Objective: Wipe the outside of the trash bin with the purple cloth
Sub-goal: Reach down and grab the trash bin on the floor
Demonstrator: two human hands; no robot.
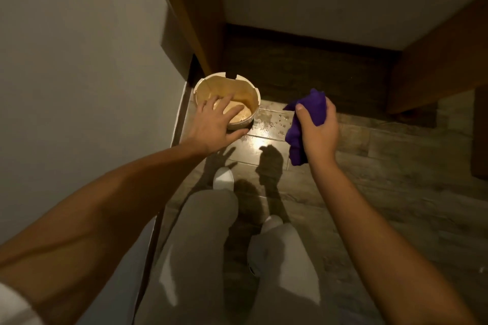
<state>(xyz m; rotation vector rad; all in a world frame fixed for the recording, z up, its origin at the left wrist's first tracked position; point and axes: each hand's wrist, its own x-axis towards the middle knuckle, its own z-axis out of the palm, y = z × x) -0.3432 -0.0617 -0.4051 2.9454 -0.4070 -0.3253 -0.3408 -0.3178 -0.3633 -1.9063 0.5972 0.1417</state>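
While a person stands looking down, a small round trash bin [227,97] sits on the floor [383,166] at its left edge, against the wall [79,60]. Their left hand [214,125] is spread open over the bin's near rim, holding nothing. Their right hand [318,124], off to the bin's right, is closed around a bunched purple cloth [303,124].

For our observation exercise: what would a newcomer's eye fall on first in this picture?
The purple cloth, bunched in the right hand above the floor, is the brightest thing. Next is the trash bin standing by the left wall, open at the top, with the left hand spread open over its near rim.
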